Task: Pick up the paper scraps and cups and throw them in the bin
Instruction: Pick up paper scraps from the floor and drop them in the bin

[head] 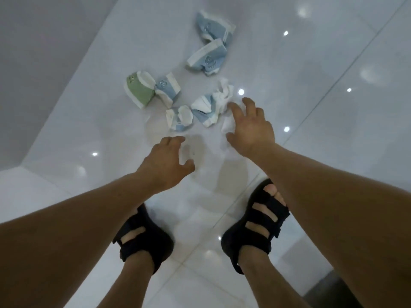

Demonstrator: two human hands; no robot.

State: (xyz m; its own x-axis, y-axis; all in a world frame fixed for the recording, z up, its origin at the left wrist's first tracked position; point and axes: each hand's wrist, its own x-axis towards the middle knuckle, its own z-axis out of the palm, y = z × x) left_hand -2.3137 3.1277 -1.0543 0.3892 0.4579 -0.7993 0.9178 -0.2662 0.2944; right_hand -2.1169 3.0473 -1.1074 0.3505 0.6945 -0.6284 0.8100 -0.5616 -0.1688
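Observation:
Several crushed paper cups lie on the white tiled floor in front of me: a green one, a blue one beside it, two blue ones farther off, and two flattened blue-and-white ones. A crumpled white paper scrap lies by them. My right hand reaches down with spread fingers over a white scrap. My left hand hovers with loosely curved fingers above another white scrap. Neither hand holds anything. No bin is in view.
My two feet in black strapped sandals stand just behind the hands. A grey wall runs along the left. The glossy floor reflects ceiling lights. A dark patch shows at the bottom right.

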